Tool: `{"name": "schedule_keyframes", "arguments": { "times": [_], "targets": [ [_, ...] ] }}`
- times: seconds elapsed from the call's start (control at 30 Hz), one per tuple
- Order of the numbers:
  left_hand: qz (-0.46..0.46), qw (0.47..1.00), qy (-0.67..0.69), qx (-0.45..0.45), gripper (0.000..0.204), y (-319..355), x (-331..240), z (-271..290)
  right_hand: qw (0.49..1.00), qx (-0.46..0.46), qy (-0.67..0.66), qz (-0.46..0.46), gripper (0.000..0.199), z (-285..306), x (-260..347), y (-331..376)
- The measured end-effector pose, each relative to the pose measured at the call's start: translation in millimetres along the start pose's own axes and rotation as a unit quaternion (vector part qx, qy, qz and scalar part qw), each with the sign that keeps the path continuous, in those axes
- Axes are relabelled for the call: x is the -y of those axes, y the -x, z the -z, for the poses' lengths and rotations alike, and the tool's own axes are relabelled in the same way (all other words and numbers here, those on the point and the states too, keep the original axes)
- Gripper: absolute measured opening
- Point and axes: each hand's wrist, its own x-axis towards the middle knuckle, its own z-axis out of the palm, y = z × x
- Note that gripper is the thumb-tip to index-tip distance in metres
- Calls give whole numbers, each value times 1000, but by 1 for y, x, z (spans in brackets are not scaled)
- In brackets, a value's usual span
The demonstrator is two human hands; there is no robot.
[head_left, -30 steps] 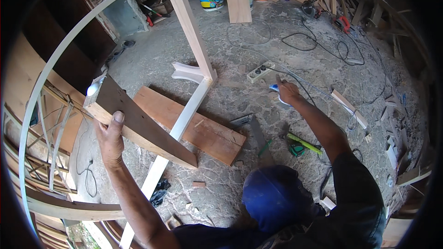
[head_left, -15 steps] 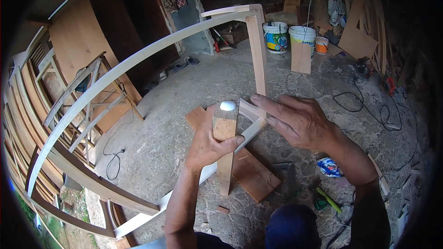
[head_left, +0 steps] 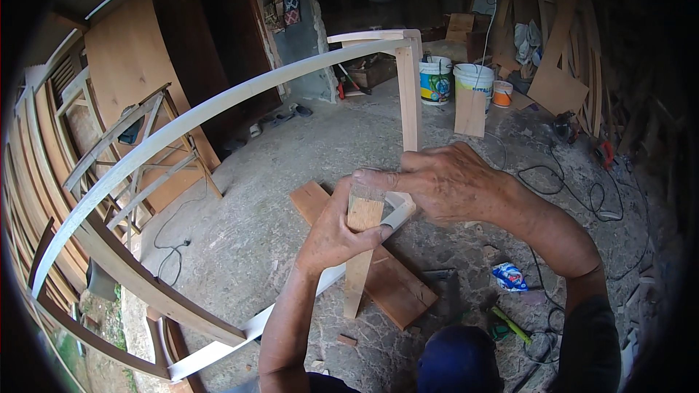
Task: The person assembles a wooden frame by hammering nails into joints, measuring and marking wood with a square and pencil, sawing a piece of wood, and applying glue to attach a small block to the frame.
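Left hand (head_left: 336,233) is gripping the wood strip (head_left: 360,247) upright; right hand (head_left: 444,182) is pinching its top end. Risk: strip slipping, dropping onto the plank (head_left: 386,276).

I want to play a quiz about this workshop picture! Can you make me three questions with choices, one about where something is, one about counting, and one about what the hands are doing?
1. Where does the flat brown plank lie?
A. on the stone floor
B. on a shelf
C. inside a bucket

2. How many white buckets stand side by side at the back?
A. five
B. two
C. none

3. What is the left hand doing with the wooden stick?
A. pointing at it from far away
B. gripping it upright
C. dropping it flat on the floor

Answers:
1. A, since the plank rests flat on the floor under the hands.
2. B, as two white buckets sit together, with a small orange one beside them.
3. B, because the left hand wraps the stick near its top, while the right hand presses fingers on its upper end.
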Motion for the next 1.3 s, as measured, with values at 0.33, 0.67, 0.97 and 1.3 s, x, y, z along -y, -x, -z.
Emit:
{"name": "schedule_keyframes", "arguments": {
  "times": [0.33,0.67,0.97,1.3],
  "targets": [
    [14,1000,-8,-7,85,-1,-2,-1,980,54,183,-57,79,-4,-31,-7],
    [37,998,25,-35,80,-2,0,1,981,89,-132,-108,85,-10,2,-17],
    [36,998,18,-56,81,0,6,9,952,29,-290,-99,74,2,-5,-2],
    [28,999,7,-46,82,-1,10,8,887,97,-427,-147,81,-18,-3,-19]
  ]
}}
